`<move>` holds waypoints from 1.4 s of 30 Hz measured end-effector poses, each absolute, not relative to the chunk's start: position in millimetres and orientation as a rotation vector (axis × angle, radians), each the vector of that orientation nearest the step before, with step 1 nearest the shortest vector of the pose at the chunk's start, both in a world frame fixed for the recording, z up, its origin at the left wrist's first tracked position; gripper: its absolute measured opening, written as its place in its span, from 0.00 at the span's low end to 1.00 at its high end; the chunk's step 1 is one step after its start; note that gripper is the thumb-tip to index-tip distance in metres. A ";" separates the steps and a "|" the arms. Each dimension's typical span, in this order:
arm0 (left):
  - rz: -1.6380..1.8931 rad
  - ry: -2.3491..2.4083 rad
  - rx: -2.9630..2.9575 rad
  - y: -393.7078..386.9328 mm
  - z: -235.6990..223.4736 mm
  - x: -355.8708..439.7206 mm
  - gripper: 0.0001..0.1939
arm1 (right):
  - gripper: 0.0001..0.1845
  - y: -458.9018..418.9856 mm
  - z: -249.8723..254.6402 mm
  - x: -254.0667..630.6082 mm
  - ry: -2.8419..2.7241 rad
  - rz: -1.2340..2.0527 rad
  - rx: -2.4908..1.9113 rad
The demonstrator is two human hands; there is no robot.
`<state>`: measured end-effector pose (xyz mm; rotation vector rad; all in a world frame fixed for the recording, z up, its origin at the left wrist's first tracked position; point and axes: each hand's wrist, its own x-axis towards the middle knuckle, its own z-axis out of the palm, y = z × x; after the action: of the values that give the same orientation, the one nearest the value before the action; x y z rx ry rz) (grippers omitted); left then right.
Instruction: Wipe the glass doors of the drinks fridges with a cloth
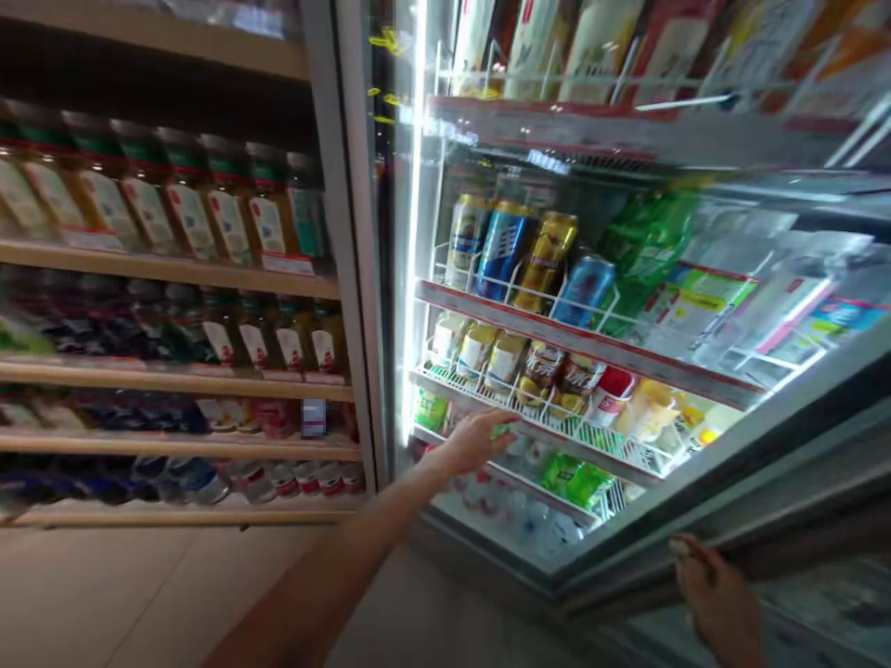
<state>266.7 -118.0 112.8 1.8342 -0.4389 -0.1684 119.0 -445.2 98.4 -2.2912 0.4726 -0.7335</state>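
Observation:
My left hand [477,441] reaches into the lit drinks fridge, its fingers stretched forward beside the front edge of a wire shelf [613,455]. A small bit of green shows by the fingertips; what it is, I cannot make out. Just above the hand, brown and gold cans [539,371] and pale bottles with yellowish labels [505,360] stand behind the shelf's wire rail. Lower down lie bright green packages [574,476]. At the lower right, my right hand [716,594] grips the edge of the open fridge door [786,520], thumb on the frame.
Tall cans [501,250] and a large green bottle [654,241] stand one shelf higher. To the left, wooden shelves [174,263] carry rows of amber bottles [187,199]. A metal post [341,186] divides shelves and fridge. Tiled floor [90,584] lies below.

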 end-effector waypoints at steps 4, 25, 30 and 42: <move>-0.265 -0.606 1.763 -131.1 145.7 305.5 0.16 | 0.18 -396.3 198.7 148.1 0.225 -1.151 -2.359; -0.181 -0.768 2.097 -112.7 252.6 295.7 0.17 | 0.20 -385.7 392.0 240.1 -0.712 -1.971 -2.616; 0.362 -0.762 2.027 -128.0 378.7 292.8 0.20 | 0.23 -391.0 467.7 248.5 0.001 -2.273 -2.116; 1.974 -0.567 1.966 -113.6 452.8 351.6 0.27 | 0.25 -382.6 518.1 261.9 -0.164 -2.310 -2.035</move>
<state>351.6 -113.6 452.8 1.9656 -0.5670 1.9737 261.9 -382.6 518.1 -2.0346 -0.1638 -2.3102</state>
